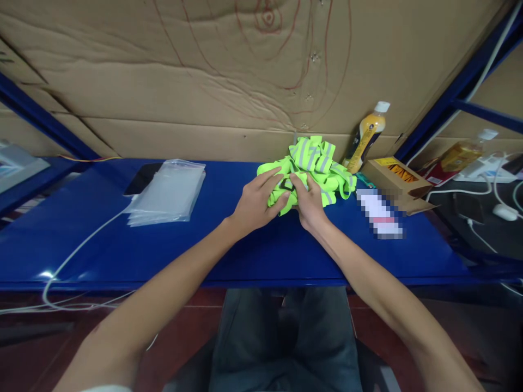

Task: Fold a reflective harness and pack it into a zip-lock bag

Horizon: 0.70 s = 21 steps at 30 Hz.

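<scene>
A loose heap of neon-yellow reflective straps (312,155) with grey stripes lies towards the back of the blue table. At its near side my left hand (258,201) grips the straps from the left, its fingers laid over them and the thumb at the near edge. My right hand (309,201) holds the same bundle from the right, with its thumb on top and the other fingers mostly hidden. Between the two hands a small black piece (287,185) shows on the straps, perhaps a buckle.
A stack of clear plastic bags (169,193) partly covers a dark phone (143,178) on the left. Right of the straps stand a drink bottle (368,133) and an open cardboard box (398,182); a blurred-out white packet (379,213) lies nearer. A cardboard wall (183,98) closes off the back.
</scene>
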### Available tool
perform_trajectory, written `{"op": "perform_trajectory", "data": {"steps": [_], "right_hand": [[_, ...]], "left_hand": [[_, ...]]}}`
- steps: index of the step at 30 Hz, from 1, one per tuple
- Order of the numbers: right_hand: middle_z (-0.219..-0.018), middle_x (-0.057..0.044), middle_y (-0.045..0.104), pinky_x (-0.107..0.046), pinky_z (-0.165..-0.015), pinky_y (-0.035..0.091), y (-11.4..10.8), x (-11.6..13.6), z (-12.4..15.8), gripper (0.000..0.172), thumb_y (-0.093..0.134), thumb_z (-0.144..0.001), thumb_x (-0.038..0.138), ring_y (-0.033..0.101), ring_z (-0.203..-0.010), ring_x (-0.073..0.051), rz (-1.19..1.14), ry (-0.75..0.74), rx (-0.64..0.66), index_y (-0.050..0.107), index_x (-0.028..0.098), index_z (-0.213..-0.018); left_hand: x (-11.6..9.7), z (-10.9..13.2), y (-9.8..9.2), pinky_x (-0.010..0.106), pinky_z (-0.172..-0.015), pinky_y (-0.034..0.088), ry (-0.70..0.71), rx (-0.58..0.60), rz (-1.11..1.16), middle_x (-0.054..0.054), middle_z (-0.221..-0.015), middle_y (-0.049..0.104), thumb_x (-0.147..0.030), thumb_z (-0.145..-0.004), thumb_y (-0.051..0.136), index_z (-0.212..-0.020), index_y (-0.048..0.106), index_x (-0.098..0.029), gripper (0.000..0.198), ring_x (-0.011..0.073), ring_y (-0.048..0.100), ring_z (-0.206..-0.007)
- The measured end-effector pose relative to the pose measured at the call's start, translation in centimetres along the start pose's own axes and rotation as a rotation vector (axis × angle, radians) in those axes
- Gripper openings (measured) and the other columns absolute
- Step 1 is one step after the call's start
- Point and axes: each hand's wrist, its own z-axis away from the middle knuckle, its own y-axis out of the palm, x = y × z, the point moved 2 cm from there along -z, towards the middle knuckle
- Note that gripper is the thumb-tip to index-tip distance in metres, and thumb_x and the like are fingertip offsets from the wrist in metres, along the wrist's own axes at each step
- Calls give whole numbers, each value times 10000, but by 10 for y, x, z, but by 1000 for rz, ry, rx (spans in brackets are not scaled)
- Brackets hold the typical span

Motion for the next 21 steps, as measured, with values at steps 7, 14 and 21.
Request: {"op": "perform_trajectory", "data": {"steps": [7,14,21], "right_hand": [[-842,5,545,-328,-890,530,-4,0,-1,427,564,-1018,665,554,-852,-196,286,-416,-102,522,264,-880],[-945,4,653,-317,-877,610,-1,5,-1,398,789,-899,607,658,-929,-188,81,-212,35,615,274,-1028],[-1067,-26,753,-359,-863,649,3,4,0,538,919,-751,602,737,-951,-203,-72,-40,72,627,266,-1054]], "left_hand": [[-2,-2,3,490,-1071,587,-123,83,85,211,-1302,766,-480,-1150,443,-1410,704,-124,512,317,733,-1221],[0,1,1,469,-997,573,-122,6,-8,203,-1214,727,-438,-1133,414,-1403,693,-105,511,306,695,-1105],[0,2,0,465,-1053,552,-2,-37,-184,207,-1272,722,-408,-1144,399,-1425,674,-111,493,326,674,-1171]]}}
